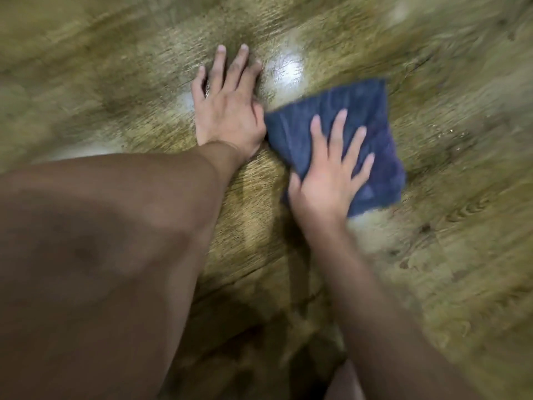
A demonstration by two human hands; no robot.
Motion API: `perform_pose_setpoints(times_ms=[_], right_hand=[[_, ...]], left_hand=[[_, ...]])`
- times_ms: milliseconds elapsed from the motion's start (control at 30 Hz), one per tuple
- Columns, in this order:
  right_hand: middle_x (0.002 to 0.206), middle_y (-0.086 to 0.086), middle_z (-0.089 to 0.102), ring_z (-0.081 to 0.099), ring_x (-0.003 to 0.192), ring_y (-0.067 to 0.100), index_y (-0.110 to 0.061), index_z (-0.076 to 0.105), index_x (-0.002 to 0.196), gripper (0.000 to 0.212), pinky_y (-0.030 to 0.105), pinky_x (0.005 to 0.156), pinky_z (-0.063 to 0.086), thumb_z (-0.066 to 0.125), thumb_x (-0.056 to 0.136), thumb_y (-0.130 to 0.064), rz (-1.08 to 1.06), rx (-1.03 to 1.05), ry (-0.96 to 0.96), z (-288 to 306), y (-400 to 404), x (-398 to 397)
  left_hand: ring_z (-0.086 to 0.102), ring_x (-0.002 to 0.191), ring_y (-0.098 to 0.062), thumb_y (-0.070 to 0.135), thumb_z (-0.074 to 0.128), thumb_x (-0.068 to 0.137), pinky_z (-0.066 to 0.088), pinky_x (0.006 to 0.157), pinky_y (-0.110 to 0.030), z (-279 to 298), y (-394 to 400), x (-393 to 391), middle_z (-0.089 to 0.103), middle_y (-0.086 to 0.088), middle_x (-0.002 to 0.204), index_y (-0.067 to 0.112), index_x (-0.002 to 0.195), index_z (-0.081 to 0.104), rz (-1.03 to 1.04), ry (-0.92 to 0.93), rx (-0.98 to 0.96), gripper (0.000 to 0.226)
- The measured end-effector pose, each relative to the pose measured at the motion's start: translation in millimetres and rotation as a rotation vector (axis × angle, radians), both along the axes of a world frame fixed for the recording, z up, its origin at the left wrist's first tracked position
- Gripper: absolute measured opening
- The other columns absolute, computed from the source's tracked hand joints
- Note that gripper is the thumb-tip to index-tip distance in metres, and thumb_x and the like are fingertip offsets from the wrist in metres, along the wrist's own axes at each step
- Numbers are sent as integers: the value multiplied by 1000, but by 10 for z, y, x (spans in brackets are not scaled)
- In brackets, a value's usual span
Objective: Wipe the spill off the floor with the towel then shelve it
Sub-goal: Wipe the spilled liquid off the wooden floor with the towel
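Observation:
A dark blue towel (pixel 366 111) lies folded flat on the wood-grain floor (pixel 115 82), right of centre. My right hand (pixel 328 174) presses on the towel's near left part with fingers straight and spread. My left hand (pixel 227 105) rests flat on the bare floor just left of the towel, fingers spread, its edge touching the towel's corner. A bright wet-looking sheen (pixel 284 67) shows on the floor beyond the towel, between the two hands. The whole frame is motion-blurred.
Bare floor surrounds the hands on all sides. Small glinting specks or droplets (pixel 450 134) lie on the floor right of the towel. My left forearm fills the lower left of the view.

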State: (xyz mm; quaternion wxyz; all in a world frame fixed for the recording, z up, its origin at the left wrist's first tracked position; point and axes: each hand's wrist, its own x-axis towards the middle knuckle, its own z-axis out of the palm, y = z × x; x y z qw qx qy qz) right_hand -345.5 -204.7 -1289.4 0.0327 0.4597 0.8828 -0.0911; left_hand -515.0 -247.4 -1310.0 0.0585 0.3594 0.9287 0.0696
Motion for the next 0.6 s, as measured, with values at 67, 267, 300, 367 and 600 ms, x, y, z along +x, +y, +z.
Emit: perform_pose_setpoints(times_ms=[67, 267, 300, 367, 600], right_hand=[[169, 2, 4, 2, 154, 37, -31, 21, 158, 94, 65, 119, 8, 66, 76, -36, 0, -15, -45, 8, -354, 259], [169, 3, 6, 3, 154, 40, -32, 23, 157, 90, 67, 117, 9, 55, 75, -47, 16, -12, -40, -51, -141, 201], [169, 3, 6, 3, 153, 40, -32, 24, 157, 89, 68, 116, 9, 55, 75, -47, 7, -19, -31, -57, -9, 123], [169, 3, 7, 4, 153, 41, -32, 25, 157, 86, 67, 117, 8, 55, 77, -47, -33, 0, -12, -59, 348, -95], [169, 2, 6, 2, 153, 41, -34, 25, 156, 73, 63, 120, 3, 52, 90, -45, -183, -20, 45, -18, 1671, -989]], left_hand=[[8, 156, -20, 34, 32, 90, 12, 123, -50, -2, -1, 6, 20, 8, 167, 29, 152, 38, -1, 1, 8, 63], [9, 156, -19, 34, 33, 88, 12, 123, -48, -22, -4, -4, 20, 9, 167, 30, 152, 38, 3, 6, 12, 64], [9, 156, -19, 35, 32, 89, 12, 123, -48, -21, 0, 5, 20, 9, 167, 30, 153, 37, 0, 9, 5, 64], [8, 156, -19, 35, 31, 90, 11, 123, -49, -11, 11, 15, 18, 9, 168, 30, 154, 36, -5, 6, 6, 64], [8, 156, -18, 32, 34, 93, 9, 124, -47, -9, 6, 33, 20, 9, 167, 29, 152, 38, 12, -14, 57, 59]])
